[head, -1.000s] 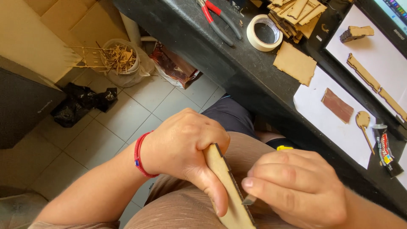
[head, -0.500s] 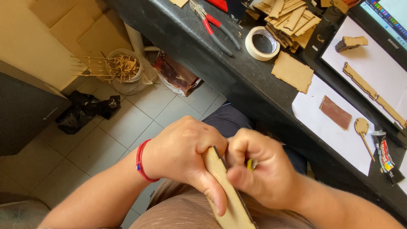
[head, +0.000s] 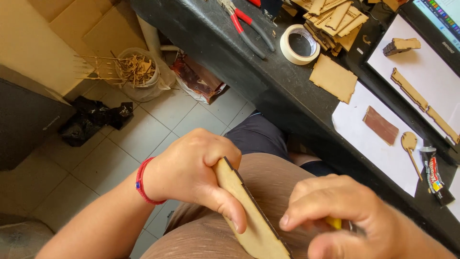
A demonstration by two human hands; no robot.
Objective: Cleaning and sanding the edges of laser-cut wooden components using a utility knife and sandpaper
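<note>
The left hand (head: 194,170) is gripping a flat, notched wooden panel (head: 249,216), thumb lying along its face and fingers curling over its upper edge. The panel is resting over the person's lap, slanting toward five o'clock. The right hand (head: 352,218), at three o'clock of the panel, is closing its fingers around a small yellow tool (head: 334,222), mostly hidden. A red bracelet (head: 142,184) is circling the left wrist. At one o'clock, a tape roll (head: 300,44), red-handled pliers (head: 245,25) and stacked wooden pieces (head: 333,20) are lying on the black workbench (head: 230,52).
</note>
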